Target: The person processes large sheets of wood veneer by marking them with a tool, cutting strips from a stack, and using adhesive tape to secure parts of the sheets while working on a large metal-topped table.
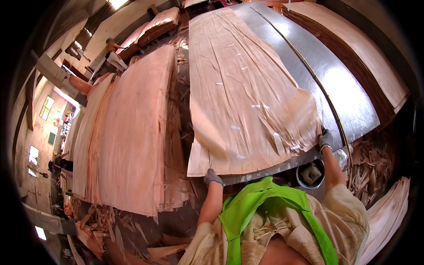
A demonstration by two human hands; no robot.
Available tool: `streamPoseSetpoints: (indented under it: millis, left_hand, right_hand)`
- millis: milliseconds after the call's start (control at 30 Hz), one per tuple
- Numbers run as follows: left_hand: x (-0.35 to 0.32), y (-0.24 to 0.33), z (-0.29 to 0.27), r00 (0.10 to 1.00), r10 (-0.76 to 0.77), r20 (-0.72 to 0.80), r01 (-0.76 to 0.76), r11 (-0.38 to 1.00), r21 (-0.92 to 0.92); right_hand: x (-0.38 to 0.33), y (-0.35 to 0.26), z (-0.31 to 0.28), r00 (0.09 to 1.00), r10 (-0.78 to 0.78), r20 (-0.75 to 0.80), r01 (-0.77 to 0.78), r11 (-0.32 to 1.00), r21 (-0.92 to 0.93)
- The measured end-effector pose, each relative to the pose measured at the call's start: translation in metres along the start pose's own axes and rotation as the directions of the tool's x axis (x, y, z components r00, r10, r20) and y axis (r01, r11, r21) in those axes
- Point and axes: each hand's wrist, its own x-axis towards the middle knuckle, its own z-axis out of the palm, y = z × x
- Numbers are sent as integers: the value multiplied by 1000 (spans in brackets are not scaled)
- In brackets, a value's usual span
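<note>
Gloved left grip (213, 177) and right grip (326, 140) hold a thin, rippled veneer sheet (240, 99).

Bright green strapped garment (260, 196) is worn over cream top (251, 232), faintly patterned, cut with short sleeves (349, 212), decorated with gold-toned ornament (272, 226). Left grip (213, 177), right grip (326, 139) covered by grey gloves (214, 178); wrist band (325, 147) worn at right.

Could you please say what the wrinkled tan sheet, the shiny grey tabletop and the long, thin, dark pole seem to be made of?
Wrinkled tan sheet: probably matte wood veneer, given its lengthwise streaks and ripples.
Shiny grey tabletop: likely smooth metal, judging by its bright reflections.
Long, thin, dark pole: perhaps bamboo, faintly glossy, with uneven, mottled colouring.
</note>
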Motion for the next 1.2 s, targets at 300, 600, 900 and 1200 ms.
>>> streamPoseSetpoints:
  millis: [300, 600, 900, 1200]
  left_hand:
    - [70, -28, -63, 941, 160, 298, -83, 963, -255]
    - [119, -47, -85, 976, 139, 166, -104, 973, -204]
    - [119, -45, -127, 987, -159, 4, 159, 985, -65]
    - [55, -31, -155, 946, 14, -324, 113, 922, 370]
  right_hand:
    - [23, 73, 33, 962, 115, 249, -257, 699, 667]
    - [7, 84, 10, 974, 132, 184, -150, 985, 89]
    - [46, 160, -68, 978, 97, -187, -113, 990, -78]
    - [50, 256, -78, 983, -24, 182, 11, 997, 75]
